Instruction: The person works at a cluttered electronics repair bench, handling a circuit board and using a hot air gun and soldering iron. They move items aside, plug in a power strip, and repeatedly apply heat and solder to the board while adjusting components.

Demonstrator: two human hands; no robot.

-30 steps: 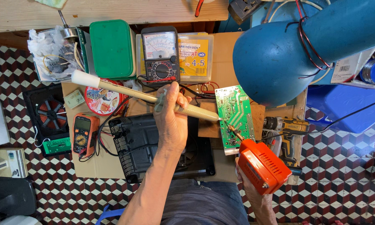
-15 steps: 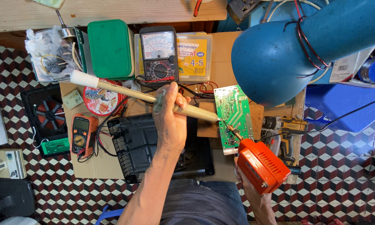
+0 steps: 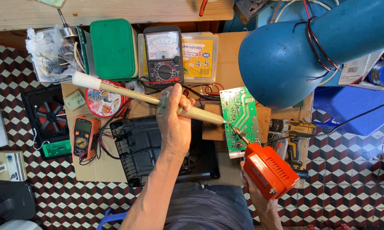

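Note:
My left hand (image 3: pixel 175 123) grips a long cream desoldering pump (image 3: pixel 145 99), its tip touching the left edge of a green circuit board (image 3: pixel 239 117). The board lies solder side up on a brown wooden block. My right hand (image 3: pixel 260 200), mostly hidden, holds an orange soldering gun (image 3: pixel 268 170) whose metal tip rests on the board's lower part, close to the pump tip. A black plastic appliance housing (image 3: pixel 149 149) lies under my left forearm.
A blue desk lamp (image 3: pixel 302 51) hangs over the board's right. An analog multimeter (image 3: pixel 163 55), green box (image 3: pixel 113 47) and yellow parts case (image 3: pixel 200 57) stand at the back. An orange digital meter (image 3: pixel 85 136), round tin (image 3: pixel 104 100), fan (image 3: pixel 47 115) and cordless drill (image 3: pixel 292 132) surround.
Both hands hold nearly the same pose; the pump tip and the soldering gun tip stay on the board, with only a slight shift of the view.

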